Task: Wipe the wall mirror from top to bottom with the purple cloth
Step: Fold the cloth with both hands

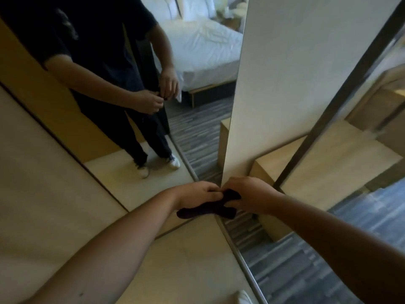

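Observation:
The wall mirror (122, 88) fills the upper left of the head view and reaches down to the floor. It reflects a person in dark clothes holding something between both hands. The purple cloth (210, 208) looks dark and bunched, and hangs in front of the mirror's lower corner. My left hand (197, 194) grips its left end from above. My right hand (245, 194) pinches its right end. Both hands are held away from the glass.
A white wall panel (285, 73) juts out right of the mirror. Beside it stands a light wooden cabinet (324, 159) with a dark metal post (341, 102). A metal strip (241, 257) divides the beige floor from grey striped carpet (291, 275). A white bed shows in the reflection.

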